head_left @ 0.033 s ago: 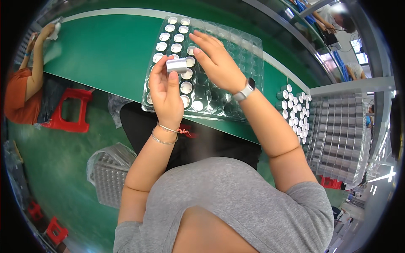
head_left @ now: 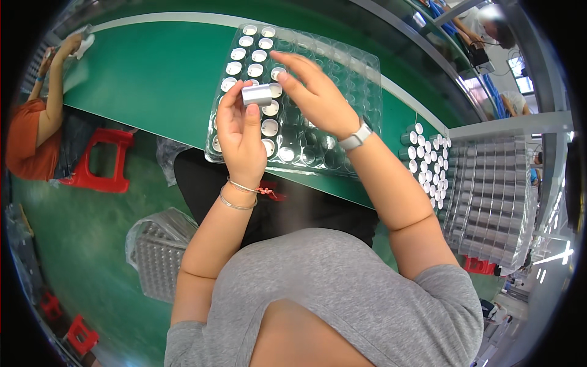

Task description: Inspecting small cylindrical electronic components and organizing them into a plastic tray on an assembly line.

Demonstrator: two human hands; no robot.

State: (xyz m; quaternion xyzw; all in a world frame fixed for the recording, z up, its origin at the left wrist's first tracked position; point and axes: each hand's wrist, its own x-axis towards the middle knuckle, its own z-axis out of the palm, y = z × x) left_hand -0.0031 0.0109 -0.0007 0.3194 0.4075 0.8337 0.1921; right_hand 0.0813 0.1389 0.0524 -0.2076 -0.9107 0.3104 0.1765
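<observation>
Silver metal, smooth and shiny: that is the small cylinder (head_left: 257,95) I hold just above centre of the frame, lying on its side over the clear plastic tray (head_left: 361,79). My left hand (head_left: 239,137) pinches it from below, thumb on one side and fingertips on the other, pressed together against its curved wall. My right hand (head_left: 318,98) hovers over the tray to the right of the cylinder, fingers spread loosely and holding nothing; its fingertips point toward the upper middle of the frame, near the cylinder but not touching it as far as I can see.

I judge the cylinder light and stiff, a thin-walled can that will not give under my fingers but could dent if squeezed hard. Its polished skin looks slippery, so the surest hold is across the round body, near the middle of its length, as I have it now, rather than by the end rims.

The tray lies on the green table (head_left: 159,73) and flexes easily, I would guess; its left pockets hold upright capped pieces (head_left: 269,127), the right ones look bare. More silver cylinders (head_left: 422,156) stand in a cluster at right, beside stacked trays (head_left: 495,196).
</observation>
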